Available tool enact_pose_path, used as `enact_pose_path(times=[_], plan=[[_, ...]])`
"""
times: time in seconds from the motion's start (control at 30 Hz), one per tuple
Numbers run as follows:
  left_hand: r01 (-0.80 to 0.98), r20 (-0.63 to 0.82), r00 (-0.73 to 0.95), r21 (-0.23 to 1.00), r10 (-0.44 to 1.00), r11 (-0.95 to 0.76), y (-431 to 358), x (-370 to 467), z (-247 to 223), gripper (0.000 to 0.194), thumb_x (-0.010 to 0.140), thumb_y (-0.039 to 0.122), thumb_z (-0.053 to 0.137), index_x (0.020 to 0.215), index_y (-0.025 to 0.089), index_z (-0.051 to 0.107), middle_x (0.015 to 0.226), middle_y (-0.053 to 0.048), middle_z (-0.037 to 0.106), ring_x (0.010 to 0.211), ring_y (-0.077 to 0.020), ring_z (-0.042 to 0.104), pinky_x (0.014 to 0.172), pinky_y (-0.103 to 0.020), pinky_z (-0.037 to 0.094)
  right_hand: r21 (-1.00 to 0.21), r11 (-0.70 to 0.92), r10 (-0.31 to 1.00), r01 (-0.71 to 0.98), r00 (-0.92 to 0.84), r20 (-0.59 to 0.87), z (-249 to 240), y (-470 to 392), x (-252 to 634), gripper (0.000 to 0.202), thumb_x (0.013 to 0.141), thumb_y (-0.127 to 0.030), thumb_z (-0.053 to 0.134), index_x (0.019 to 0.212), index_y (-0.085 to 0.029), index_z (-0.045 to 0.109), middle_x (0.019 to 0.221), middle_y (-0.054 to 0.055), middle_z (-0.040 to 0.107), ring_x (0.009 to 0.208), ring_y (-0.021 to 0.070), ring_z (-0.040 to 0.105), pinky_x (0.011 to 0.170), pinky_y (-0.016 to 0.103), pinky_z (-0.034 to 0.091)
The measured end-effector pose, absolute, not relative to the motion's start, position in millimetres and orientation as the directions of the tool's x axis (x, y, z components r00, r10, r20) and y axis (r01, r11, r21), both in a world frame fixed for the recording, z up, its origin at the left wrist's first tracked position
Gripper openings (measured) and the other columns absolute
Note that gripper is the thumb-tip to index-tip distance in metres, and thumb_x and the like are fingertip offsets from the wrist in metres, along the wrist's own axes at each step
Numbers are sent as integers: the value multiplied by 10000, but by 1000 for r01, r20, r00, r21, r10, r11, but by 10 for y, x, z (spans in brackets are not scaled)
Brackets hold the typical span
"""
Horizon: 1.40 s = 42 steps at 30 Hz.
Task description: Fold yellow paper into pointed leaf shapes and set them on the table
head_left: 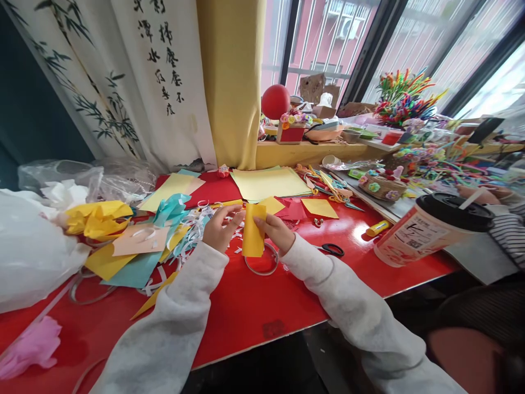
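Observation:
A folded yellow paper [253, 232] stands upright above the red table [246, 312]. My right hand [278, 231] pinches its right edge between thumb and fingers. My left hand [223, 227] is at the paper's left side, fingers apart and curved, with nothing visibly gripped. Behind and below the paper, a round metallic ring [262, 272] lies on the table. A smaller yellow sheet [271, 205] and a red paper piece [292, 210] lie just beyond my hands, and white paper scraps are scattered around my left hand.
Black-handled scissors [332, 249], a yellow tube [378, 228] and a lidded cup [426, 232] are to the right. Coloured papers [139, 241] and a white bag [36, 246] crowd the left. Pale yellow sheets [270, 183] lie behind. Another person's striped sleeve [506, 232] shows at far right.

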<state>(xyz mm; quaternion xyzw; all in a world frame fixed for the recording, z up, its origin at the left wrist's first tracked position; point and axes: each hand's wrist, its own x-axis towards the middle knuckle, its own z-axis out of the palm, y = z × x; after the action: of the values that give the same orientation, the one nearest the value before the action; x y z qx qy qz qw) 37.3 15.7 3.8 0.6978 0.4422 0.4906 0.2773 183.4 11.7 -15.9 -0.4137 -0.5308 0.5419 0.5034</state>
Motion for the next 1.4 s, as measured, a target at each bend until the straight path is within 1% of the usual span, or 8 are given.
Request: enact_pose_path(times=[0.07,0.17,0.37,0.5,0.7,0.93,1.17,1.4], plan=[[300,321,143,887,936,-350,186,371,37,336,684,411,533,913,168,573,951,-55,595,873,-176,543,730,-278,440,-987,159,971,-6,-182,157,-192,121,1827,403,621,-508,550,811,-153,523,728,23,558,646,123,514,583,251,425],[189,234,180,945,955,-267,218,372,2,326,638,391,580,850,144,573,852,-57,609,825,-175,555,747,-288,437,-961,245,959,130,-182,219,-228,132,1837,372,685,-482,499,832,-142,531,745,33,562,656,127,510,579,251,413],[13,204,192,978,960,-210,249,382,-43,317,565,357,644,772,137,546,742,-29,592,701,-150,552,677,-287,458,-951,280,954,131,-149,261,-182,106,1846,364,687,-467,505,850,-144,548,733,26,575,648,122,514,542,224,402],[5,238,169,970,956,-242,266,392,-69,300,577,346,638,772,135,551,731,-29,584,704,-150,554,681,-288,458,-946,280,959,164,-93,268,-168,82,1833,367,683,-491,493,788,-146,563,672,19,565,621,122,510,506,217,388],[27,235,156,970,959,-242,291,377,-121,299,573,335,645,786,146,555,755,-28,589,735,-160,561,705,-297,459,-959,270,958,91,-127,257,-185,79,1828,358,656,-469,535,815,-150,566,668,23,567,639,136,526,533,235,399],[-20,233,142,972,962,-233,272,388,-97,281,564,318,653,758,139,558,715,-19,590,680,-139,555,664,-274,462,-956,259,965,137,-75,250,-207,84,1823,338,650,-480,535,607,-148,485,527,-26,446,503,78,424,456,203,352],[-63,234,142,972,962,-227,264,385,-87,311,554,343,658,758,129,563,716,-26,612,676,-140,560,656,-271,463,-970,225,972,97,-88,217,-159,57,1804,374,618,-508,549,709,-146,533,544,-15,478,550,105,471,477,215,364],[21,173,44,985,984,-174,191,417,9,353,557,433,633,729,128,588,671,-8,594,597,-120,541,590,-244,464,-946,243,970,215,-51,238,-166,53,1829,369,628,-523,534,644,-154,525,531,-15,459,525,99,446,451,211,340]])
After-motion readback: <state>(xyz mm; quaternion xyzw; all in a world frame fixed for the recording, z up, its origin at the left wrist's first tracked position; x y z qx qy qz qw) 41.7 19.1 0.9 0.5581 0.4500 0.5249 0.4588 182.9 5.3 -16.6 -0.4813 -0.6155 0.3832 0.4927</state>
